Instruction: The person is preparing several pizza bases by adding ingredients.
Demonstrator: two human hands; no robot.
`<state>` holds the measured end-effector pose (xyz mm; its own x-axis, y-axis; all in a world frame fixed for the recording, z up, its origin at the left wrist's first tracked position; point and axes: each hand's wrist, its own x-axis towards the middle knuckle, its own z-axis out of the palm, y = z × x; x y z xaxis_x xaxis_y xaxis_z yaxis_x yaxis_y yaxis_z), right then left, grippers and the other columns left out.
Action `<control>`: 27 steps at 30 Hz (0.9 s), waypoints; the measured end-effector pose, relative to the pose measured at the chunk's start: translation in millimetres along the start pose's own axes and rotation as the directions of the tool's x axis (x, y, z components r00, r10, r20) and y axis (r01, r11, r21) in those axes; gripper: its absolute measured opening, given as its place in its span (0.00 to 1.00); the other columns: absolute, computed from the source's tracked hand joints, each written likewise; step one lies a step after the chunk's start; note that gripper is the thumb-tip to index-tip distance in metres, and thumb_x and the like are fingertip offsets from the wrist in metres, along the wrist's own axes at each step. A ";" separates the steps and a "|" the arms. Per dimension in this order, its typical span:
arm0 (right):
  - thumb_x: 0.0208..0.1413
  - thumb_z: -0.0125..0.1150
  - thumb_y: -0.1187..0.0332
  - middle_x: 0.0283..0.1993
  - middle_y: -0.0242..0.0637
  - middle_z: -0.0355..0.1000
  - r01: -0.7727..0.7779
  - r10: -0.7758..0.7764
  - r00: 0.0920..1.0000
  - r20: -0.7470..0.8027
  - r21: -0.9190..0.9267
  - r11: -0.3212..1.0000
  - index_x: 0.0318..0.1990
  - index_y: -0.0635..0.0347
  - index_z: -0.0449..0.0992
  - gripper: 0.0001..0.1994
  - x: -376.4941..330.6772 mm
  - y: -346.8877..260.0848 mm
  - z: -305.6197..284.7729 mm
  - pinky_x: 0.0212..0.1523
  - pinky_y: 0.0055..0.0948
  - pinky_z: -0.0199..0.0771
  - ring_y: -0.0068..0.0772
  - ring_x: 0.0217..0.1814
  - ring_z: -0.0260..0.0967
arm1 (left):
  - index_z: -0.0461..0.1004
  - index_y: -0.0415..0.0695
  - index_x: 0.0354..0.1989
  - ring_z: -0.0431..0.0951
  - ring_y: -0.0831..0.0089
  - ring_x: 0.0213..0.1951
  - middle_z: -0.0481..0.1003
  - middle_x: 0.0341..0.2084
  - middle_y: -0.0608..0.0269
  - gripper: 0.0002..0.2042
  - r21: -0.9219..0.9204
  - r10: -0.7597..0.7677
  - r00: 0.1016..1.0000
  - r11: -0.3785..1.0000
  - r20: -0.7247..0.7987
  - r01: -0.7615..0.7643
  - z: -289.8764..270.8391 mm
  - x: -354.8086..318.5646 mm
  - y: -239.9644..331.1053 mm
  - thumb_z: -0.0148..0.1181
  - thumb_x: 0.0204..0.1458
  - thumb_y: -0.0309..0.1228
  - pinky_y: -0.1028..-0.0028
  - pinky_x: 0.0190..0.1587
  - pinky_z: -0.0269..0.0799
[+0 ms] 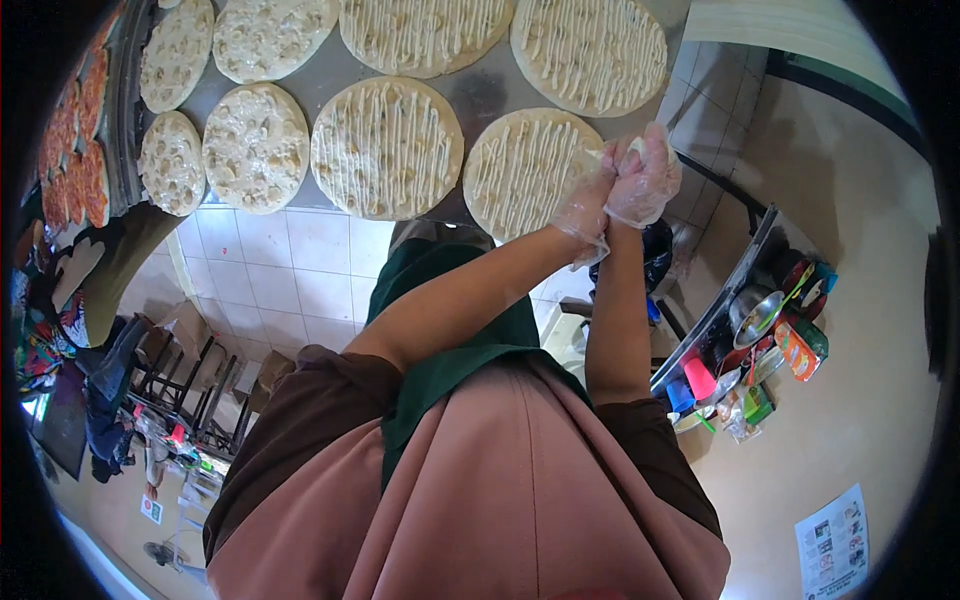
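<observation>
Both of my hands wear clear plastic gloves and meet over the right edge of a grey metal table (490, 90). My left hand (588, 198) is closed, with its fingers against my right. Closed too is my right hand (645, 178), a bit of something pale showing near its fingers; what they grip is too hidden to name. Just left of them lies a round pizza base (525, 175) with thin white sauce stripes and pale chunks. Another striped base (387, 148) sits beside it, and a larger striped one (590, 50) lies behind.
Unstriped bases with white topping (256, 148) fill the table's left part. Red-topped pizzas (75, 150) lie on the far left, where another person (110, 280) stands. A side shelf (715, 310) on the right holds a metal bowl (755, 315), cups and packets.
</observation>
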<state>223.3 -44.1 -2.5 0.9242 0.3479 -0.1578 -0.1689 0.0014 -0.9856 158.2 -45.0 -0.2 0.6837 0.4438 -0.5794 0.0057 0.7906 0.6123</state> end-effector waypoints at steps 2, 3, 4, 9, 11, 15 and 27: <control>0.51 0.58 0.64 0.13 0.28 0.59 -0.132 0.133 0.991 0.001 0.082 0.988 0.14 0.57 0.64 0.17 -1.0 7.0 -4.6 0.17 0.20 0.59 0.20 0.14 0.57 | 0.50 0.36 0.60 0.64 0.50 0.54 0.63 0.51 0.37 0.25 -0.131 -0.147 0.989 0.981 -0.013 0.144 -4.1 -3.9 -6.3 0.36 0.60 0.39 0.66 0.55 0.58; 0.51 0.58 0.64 0.13 0.28 0.59 -0.136 0.136 0.991 -0.001 0.078 0.988 0.14 0.57 0.64 0.17 -6.9 8.8 -5.6 0.17 0.20 0.59 0.20 0.14 0.57 | 0.52 0.38 0.60 0.65 0.51 0.53 0.64 0.51 0.37 0.24 -0.027 -0.083 0.997 0.996 -0.001 0.083 -10.2 -8.2 -12.2 0.36 0.60 0.40 0.66 0.54 0.58; 0.51 0.59 0.64 0.13 0.28 0.60 -0.176 0.176 0.984 -0.004 0.082 0.981 0.14 0.57 0.64 0.17 -15.3 10.8 -7.2 0.17 0.20 0.59 0.20 0.14 0.57 | 0.53 0.40 0.60 0.66 0.52 0.53 0.65 0.50 0.38 0.24 0.076 -0.020 1.000 0.997 0.018 0.018 -14.6 -12.1 -17.7 0.36 0.60 0.41 0.66 0.54 0.59; 0.49 0.60 0.64 0.13 0.28 0.60 -0.203 0.200 0.979 0.040 0.080 0.976 0.15 0.58 0.65 0.16 -21.1 19.5 -24.8 0.17 0.20 0.60 0.21 0.14 0.59 | 0.54 0.45 0.61 0.65 0.62 0.52 0.64 0.51 0.48 0.24 -0.263 -0.119 0.993 0.958 -0.002 0.115 -12.4 -23.6 -19.4 0.37 0.60 0.45 0.70 0.54 0.60; 0.49 0.59 0.68 0.18 0.31 0.63 0.736 -0.724 0.493 0.482 -0.675 0.051 0.22 0.62 0.71 0.09 5.0 31.2 -29.7 0.19 0.21 0.63 0.22 0.16 0.61 | 0.53 0.47 0.62 0.64 0.71 0.53 0.62 0.54 0.58 0.25 0.020 -0.042 0.998 0.999 0.043 0.041 -12.4 -16.7 -6.2 0.36 0.60 0.47 0.74 0.55 0.60; 0.44 0.58 0.74 0.25 0.35 0.67 0.269 -0.185 0.947 0.264 -0.333 0.904 0.35 0.60 0.75 0.09 8.5 30.1 -15.2 0.22 0.30 0.68 0.33 0.23 0.65 | 0.57 0.45 0.60 0.66 0.70 0.51 0.66 0.51 0.58 0.25 -0.334 -0.104 0.986 0.932 0.130 0.143 -14.2 10.1 -5.1 0.36 0.60 0.48 0.72 0.54 0.61; 0.49 0.58 0.71 0.33 0.36 0.69 0.094 0.002 0.978 0.210 -0.447 0.890 0.39 0.63 0.74 0.10 -82.9 54.2 -108.3 0.25 0.23 0.70 0.29 0.30 0.67 | 0.63 0.37 0.54 0.69 0.69 0.46 0.71 0.44 0.55 0.26 -0.421 -0.360 0.921 0.820 0.148 0.388 -19.7 -83.0 -81.3 0.32 0.61 0.48 0.71 0.50 0.62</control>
<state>174.7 -174.4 -49.4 0.8312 0.5370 -0.1438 0.0898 -0.3851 -0.9185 86.6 -137.8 -12.6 0.7356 0.0619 -0.6745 -0.0375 0.9980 0.0507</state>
